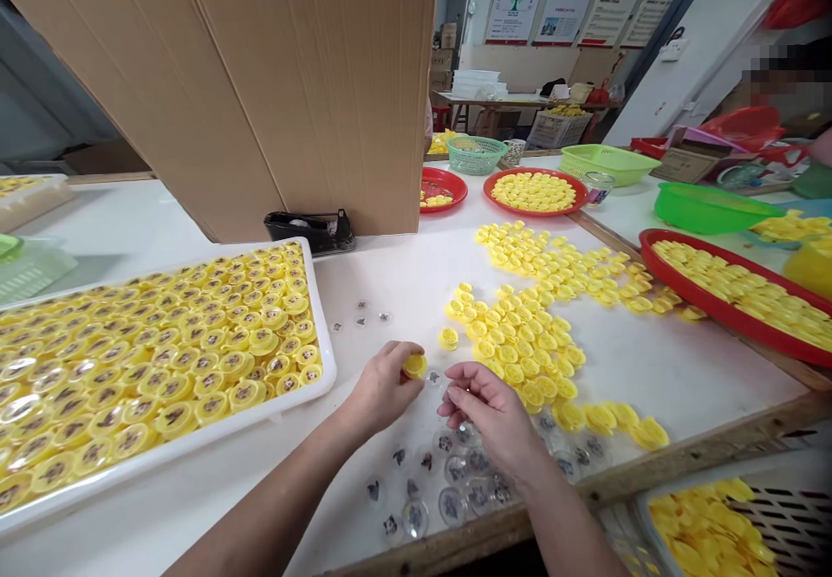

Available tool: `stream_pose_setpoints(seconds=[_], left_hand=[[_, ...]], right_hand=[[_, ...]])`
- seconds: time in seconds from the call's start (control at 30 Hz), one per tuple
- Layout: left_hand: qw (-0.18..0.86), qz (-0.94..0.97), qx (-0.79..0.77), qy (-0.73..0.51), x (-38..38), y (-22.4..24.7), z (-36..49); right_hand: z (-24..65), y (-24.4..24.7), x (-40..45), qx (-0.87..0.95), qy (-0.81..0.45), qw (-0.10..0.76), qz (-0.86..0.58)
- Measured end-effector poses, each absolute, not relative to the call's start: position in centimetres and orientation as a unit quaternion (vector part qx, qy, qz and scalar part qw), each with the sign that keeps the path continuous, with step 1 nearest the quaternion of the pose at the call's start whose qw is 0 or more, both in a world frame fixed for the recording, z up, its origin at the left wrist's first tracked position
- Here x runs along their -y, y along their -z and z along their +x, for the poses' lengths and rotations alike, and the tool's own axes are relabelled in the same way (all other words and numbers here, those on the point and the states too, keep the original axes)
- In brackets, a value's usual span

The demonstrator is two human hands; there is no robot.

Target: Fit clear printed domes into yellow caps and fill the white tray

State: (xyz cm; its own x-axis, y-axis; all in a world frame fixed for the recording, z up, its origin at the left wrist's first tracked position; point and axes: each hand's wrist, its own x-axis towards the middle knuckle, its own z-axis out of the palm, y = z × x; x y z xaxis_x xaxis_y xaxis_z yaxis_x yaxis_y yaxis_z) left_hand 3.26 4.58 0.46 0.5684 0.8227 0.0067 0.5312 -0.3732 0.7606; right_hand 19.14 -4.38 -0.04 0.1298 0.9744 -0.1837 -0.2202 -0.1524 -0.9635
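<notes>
My left hand [388, 386] pinches a small round yellow piece [414, 366] between thumb and fingers. Just right of it, my right hand [479, 399] has its thumb and fingertips drawn together; whatever they hold is too small to make out. A clear disc with a dark print [433, 378] lies between the hands. Several more clear printed discs [451, 505] are spread under and around my right hand. Beyond it sit many loose yellow pieces [520, 334], one of them [448, 338] apart from the pile.
At the left, a white tray [328, 360] holds rows of yellow pieces with printed centres. A black tape dispenser [310, 230] stands before a tall cardboard sheet [312, 83]. Red trays [747, 313] and a green basket [708, 210] are at the right.
</notes>
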Motion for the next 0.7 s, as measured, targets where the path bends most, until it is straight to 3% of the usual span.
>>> stream_pose_setpoints(seconds=[0.2,0.37,0.5,0.7], left_hand=[[0.556,0.706,-0.386,-0.207,-1.4,-1.9,1.2],[0.71,0.555,-0.348,-0.259,-0.7,-0.9,0.7],[0.818,0.424,-0.273,-0.277,-1.0,-0.4,0.1],[0.87,0.335,-0.231,-0.277,-0.8,-0.5,-0.6]], right_hand=[[17.5,-0.6,4.1,0.375,-0.578,0.539,-0.485],[16.5,-0.5,4.2,0.422,-0.567,0.466,-0.532],[16.2,-0.9,4.4,0.49,-0.468,0.461,-0.573],[16.2,-3.1,4.4,0.662,-0.309,0.438,-0.523]])
